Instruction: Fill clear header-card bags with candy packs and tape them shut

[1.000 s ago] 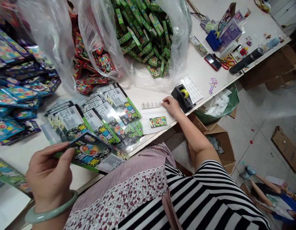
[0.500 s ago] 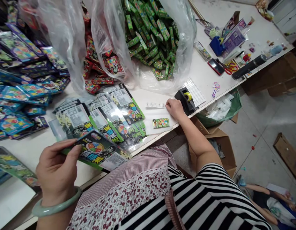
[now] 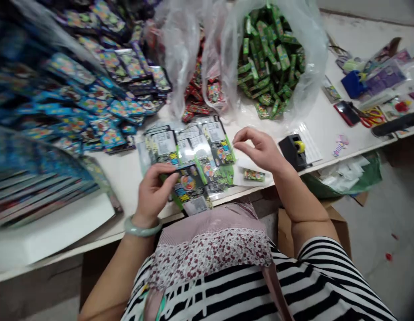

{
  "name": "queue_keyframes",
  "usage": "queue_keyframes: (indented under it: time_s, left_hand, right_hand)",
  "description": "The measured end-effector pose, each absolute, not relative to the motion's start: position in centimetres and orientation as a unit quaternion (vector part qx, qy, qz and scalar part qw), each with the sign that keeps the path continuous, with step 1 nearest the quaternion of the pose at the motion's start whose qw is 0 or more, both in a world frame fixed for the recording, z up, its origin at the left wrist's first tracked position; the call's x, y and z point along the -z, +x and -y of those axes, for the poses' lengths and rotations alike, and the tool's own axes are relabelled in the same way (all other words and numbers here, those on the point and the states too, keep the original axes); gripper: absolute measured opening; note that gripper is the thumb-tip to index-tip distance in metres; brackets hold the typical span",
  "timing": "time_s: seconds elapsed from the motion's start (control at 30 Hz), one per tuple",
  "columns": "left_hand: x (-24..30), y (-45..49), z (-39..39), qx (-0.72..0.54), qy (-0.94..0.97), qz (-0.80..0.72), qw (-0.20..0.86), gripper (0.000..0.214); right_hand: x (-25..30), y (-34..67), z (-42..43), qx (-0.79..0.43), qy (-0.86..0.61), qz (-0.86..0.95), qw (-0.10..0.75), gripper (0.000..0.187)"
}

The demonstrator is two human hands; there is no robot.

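My left hand (image 3: 155, 189), with a pale green bangle on its wrist, is shut on a black-and-green card pack (image 3: 190, 183) over a spread of similar packs in clear sleeves (image 3: 207, 149). My right hand (image 3: 260, 149) is raised above a white sheet (image 3: 247, 176), its fingers curved apart with nothing visible in them. Just below it lies a small green packet (image 3: 254, 175). Beyond my hands stand a clear bag of green packets (image 3: 270, 67) and red packets (image 3: 198, 89). Blue-and-purple packs (image 3: 93, 89) are heaped at the left.
A black tape dispenser (image 3: 292, 151) stands right of my right hand. Further right lie a phone (image 3: 346, 113), scissors (image 3: 372, 117) and a blue holder (image 3: 352, 84). A green bag of white scraps (image 3: 347, 178) and a cardboard box (image 3: 339, 229) sit below the table edge.
The view has swung left. My right hand has lifted off the white sheet, and the strip of round labels no longer shows. My left hand has brought the pack in over the spread.
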State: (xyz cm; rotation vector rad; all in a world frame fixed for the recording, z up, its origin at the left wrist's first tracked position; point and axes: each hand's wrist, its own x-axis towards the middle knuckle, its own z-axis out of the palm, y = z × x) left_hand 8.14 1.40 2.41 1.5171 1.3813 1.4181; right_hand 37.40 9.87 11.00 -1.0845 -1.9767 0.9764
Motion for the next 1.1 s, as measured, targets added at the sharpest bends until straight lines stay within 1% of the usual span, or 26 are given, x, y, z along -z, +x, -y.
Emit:
queue_keyframes:
  time_s: [0.07,0.13,0.23,0.37,0.43,0.5,0.63,0.73,0.8,0.87,0.9,0.93,1.0,1.07,1.1]
  left_hand:
    - [-2.8,8.5,-1.4,-0.526,0.601,-0.514,0.314,0.015]
    - [-3.0,8.6,-1.3,-0.525,0.608,-0.508,0.311,0.018]
    - [-3.3,8.6,-1.2,-0.531,0.601,-0.507,0.317,0.02]
    - [-3.2,8.6,-1.1,-0.546,0.591,-0.502,0.318,0.027]
    - [-3.1,8.6,-1.2,-0.553,0.587,-0.499,0.316,0.031]
    - [-2.9,8.7,-1.3,-0.557,0.585,-0.5,0.313,0.029]
    - [-2.2,9.0,-1.6,-0.563,0.569,-0.517,0.301,0.021]
    - [-2.0,9.4,-1.6,-0.572,0.55,-0.54,0.28,0.02]
    - [-2.1,9.8,-1.5,-0.58,0.546,-0.543,0.267,0.02]
    - [-2.2,10.1,-1.1,-0.586,0.549,-0.533,0.267,0.021]
    - [-2.2,10.2,-1.0,-0.587,0.548,-0.528,0.276,0.022]
    - [-2.1,10.2,-0.7,-0.585,0.548,-0.521,0.294,0.026]
    - [-1.4,10.1,-0.1,-0.586,0.518,-0.516,0.349,0.04]
    - [-0.5,9.7,1.1,-0.565,0.488,-0.484,0.456,0.058]
    - [-0.1,9.5,1.8,-0.542,0.482,-0.46,0.513,0.063]
  right_hand:
    - [-12.3,33.0,-9.8,-0.448,-0.32,0.795,0.257,0.011]
    - [-12.5,29.5,-10.1,-0.483,-0.268,0.812,0.189,0.009]
    - [-11.8,26.1,-11.0,-0.483,-0.265,0.827,0.113,0.008]
    - [-11.5,24.6,-11.7,-0.455,-0.298,0.837,0.059,0.008]
    - [-11.6,24.4,-11.6,-0.449,-0.317,0.834,0.047,0.007]
    - [-11.7,24.3,-11.3,-0.441,-0.331,0.833,0.048,0.007]
    - [-11.2,24.3,-10.9,-0.417,-0.348,0.837,0.066,0.005]
    - [-10.5,24.4,-10.9,-0.404,-0.359,0.836,0.091,0.004]
    - [-9.9,24.5,-11.0,-0.439,-0.371,0.811,0.109,0.008]
    - [-9.3,24.7,-11.3,-0.532,-0.385,0.748,0.099,0.019]
    - [-9.0,24.8,-11.5,-0.591,-0.392,0.7,0.078,0.027]
    - [-8.6,24.9,-11.7,-0.646,-0.395,0.652,0.037,0.033]
    - [-8.0,25.0,-12.1,-0.709,-0.411,0.571,-0.05,0.039]
    - [-7.7,25.0,-12.4,-0.735,-0.419,0.527,-0.082,0.04]
    - [-7.6,25.1,-12.4,-0.742,-0.417,0.518,-0.083,0.039]
